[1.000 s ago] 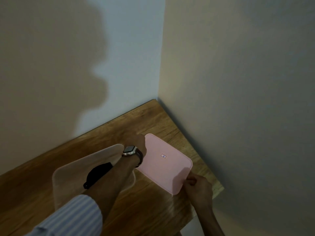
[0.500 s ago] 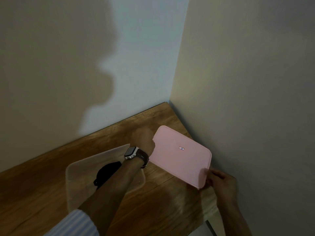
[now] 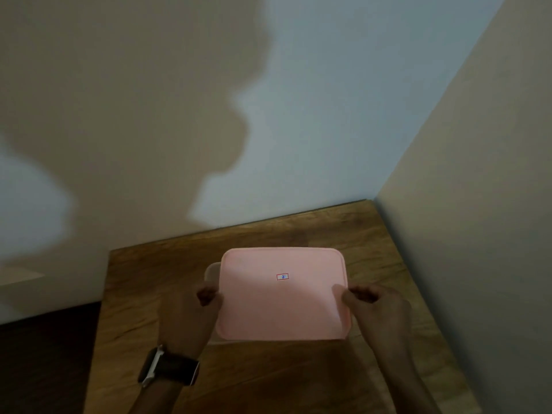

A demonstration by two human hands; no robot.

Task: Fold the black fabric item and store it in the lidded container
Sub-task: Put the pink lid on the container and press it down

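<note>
I held the lid (image 3: 283,294) with my 2 hands, one on each short side, so that it stayed level and I could line it up with the container (image 3: 211,271) under it. My left hand (image 3: 191,312) pinched the left edge between thumb and curled fingers. My right hand (image 3: 376,312) pinched the right edge in the same way. Between my hands the lid covered almost all of the container; only a pale corner showed just beyond my left fingers. The black fabric was hidden, I think inside, below the lid. The table (image 3: 298,380) carried everything. I judged that pressing the lid down remained.
</note>
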